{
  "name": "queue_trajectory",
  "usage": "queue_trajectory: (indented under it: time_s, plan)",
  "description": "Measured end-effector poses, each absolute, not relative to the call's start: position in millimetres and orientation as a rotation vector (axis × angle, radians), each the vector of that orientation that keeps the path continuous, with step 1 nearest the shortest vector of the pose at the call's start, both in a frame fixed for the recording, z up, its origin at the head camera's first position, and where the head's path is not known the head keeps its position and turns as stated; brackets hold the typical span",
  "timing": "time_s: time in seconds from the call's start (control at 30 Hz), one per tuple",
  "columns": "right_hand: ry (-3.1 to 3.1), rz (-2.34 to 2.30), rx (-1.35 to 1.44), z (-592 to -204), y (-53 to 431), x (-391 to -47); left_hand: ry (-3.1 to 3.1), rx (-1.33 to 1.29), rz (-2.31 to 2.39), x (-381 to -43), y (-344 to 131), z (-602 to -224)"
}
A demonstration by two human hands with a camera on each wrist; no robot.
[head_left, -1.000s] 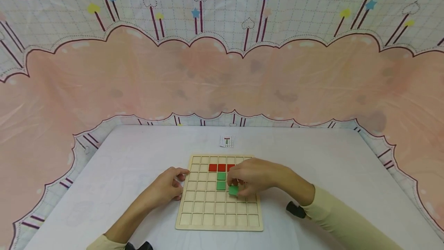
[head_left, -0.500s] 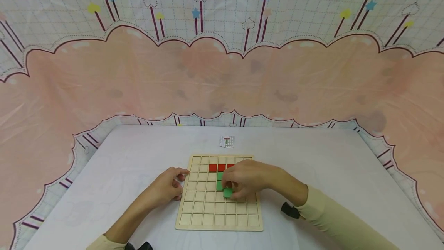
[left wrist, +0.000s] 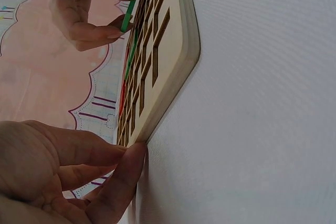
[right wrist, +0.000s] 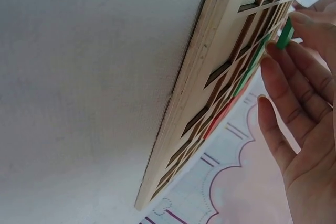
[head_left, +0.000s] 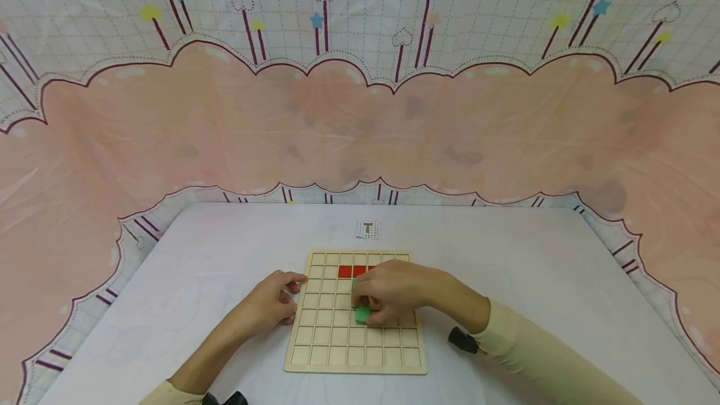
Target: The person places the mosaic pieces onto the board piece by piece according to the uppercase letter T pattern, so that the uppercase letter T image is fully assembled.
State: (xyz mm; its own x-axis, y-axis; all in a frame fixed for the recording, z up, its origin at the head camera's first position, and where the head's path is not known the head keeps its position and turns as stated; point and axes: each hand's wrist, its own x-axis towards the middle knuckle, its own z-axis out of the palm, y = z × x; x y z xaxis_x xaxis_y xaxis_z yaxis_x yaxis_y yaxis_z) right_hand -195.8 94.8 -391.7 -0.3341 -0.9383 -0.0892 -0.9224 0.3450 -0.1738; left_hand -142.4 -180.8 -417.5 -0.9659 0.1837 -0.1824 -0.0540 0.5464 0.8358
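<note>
A wooden grid board [head_left: 326, 355] lies flat on the table. My right hand [head_left: 396, 289] is over its middle, pinching a green square tile [head_left: 362, 314] between thumb and fingertips. In the right wrist view that green tile [right wrist: 285, 34] is tilted just above the grid. Red tiles [head_left: 352, 272] sit in a row near the board's far edge, the rightmost partly covered by the right hand. Below them, the placed green tiles [right wrist: 252, 64] are mostly hidden in the head view. My left hand [head_left: 270, 302] touches the board's left edge with its fingertips.
Beyond the board lies a small printed card [head_left: 368, 229] with a red and green T pattern on a grid. A white table [head_left: 197, 249] surrounds the board. Behind hangs a patterned cloth [head_left: 360, 130]. Dark wrist devices [head_left: 463, 339] sit by both sleeves.
My right hand has moved left and slightly nearer with the green tile, to below the column of placed green tiles, covering more of them. The left hand has stayed put.
</note>
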Motion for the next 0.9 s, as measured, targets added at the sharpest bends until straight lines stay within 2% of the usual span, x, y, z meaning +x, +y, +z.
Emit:
queue_trajectory:
  time_s: [0.9]
  plan:
    - [2.418, -0.089, -1.716, -397.4, 85.4, -195.9, 2.526, 0.1, 1.393, -141.5, -179.5, -414.9]
